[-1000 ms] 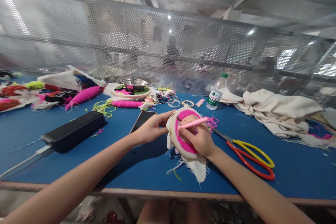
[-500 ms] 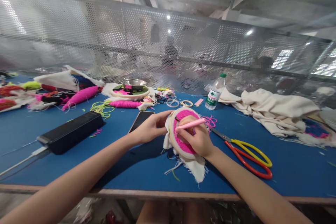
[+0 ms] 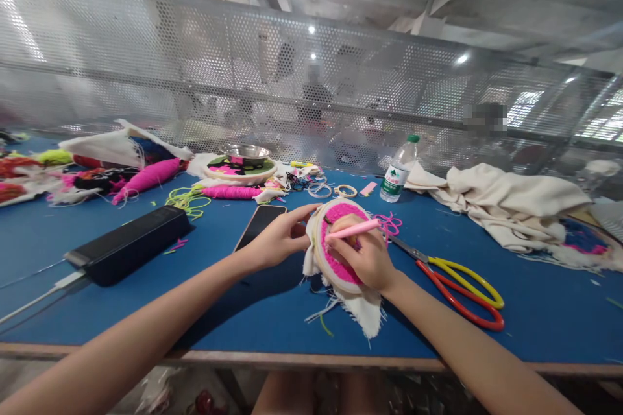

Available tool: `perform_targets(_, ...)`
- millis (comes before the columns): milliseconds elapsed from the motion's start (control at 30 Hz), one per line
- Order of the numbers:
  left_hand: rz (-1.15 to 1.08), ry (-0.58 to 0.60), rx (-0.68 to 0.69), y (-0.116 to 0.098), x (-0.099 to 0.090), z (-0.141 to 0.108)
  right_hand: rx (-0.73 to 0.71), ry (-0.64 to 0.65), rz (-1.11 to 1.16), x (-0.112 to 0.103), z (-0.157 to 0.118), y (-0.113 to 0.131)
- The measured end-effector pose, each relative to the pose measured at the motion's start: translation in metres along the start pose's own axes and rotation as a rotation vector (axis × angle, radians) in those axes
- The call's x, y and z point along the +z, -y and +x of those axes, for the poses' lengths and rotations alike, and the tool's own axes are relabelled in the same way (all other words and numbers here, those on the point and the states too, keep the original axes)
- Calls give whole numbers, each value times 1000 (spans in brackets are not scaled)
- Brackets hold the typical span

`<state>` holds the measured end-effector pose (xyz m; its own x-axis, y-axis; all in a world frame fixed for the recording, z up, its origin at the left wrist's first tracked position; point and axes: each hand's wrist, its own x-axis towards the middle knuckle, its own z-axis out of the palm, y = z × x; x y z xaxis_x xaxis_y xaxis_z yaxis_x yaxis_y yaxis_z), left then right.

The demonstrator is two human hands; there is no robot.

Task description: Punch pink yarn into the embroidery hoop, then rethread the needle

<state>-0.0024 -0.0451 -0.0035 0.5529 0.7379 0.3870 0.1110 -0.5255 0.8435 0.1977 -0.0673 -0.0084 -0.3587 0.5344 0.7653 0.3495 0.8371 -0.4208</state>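
Left hand [image 3: 272, 240] grips edge of round pale embroidery hoop [image 3: 319, 253], off-white cloth with bright-pink pile [image 3: 343, 210] stretched in it. Right hand [image 3: 368, 260] holds pink pen-shaped tool [image 3: 357, 229] over pile, tip hidden. Red-and-yellow-handled metal scissors [image 3: 421, 260] lie to the right.

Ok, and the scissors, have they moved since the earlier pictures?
No, not visibly: the scissors keep the same place relative to the bottle; both shift slightly left together with the whole view.

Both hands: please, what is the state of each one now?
Left hand: holding the round hoop by its edge.
Right hand: closed around the pink pen-like tool.
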Motion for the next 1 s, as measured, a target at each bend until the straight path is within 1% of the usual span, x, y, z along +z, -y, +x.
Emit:
perform_targets(167,-31,-4,-29,-1,0,0,6,-7,8,-1,-1,-2)
perform_targets(333,-225,27,1,4,0,0,53,-3,5,-2,-3,-5)
perform_targets(400,-258,34,-5,6,-1,1,65,-6,4,-2,-3,-5)
perform_targets(733,-214,22,-8,2,2,2,67,1,1,-2,-2,-3)
perform_targets(900,-139,-33,-83,0,0,3,51,7,4,-2,-3,-1)
perform_targets(1000,-157,-41,-106,-1,-1,3,46,11,11,-2,-2,-1)
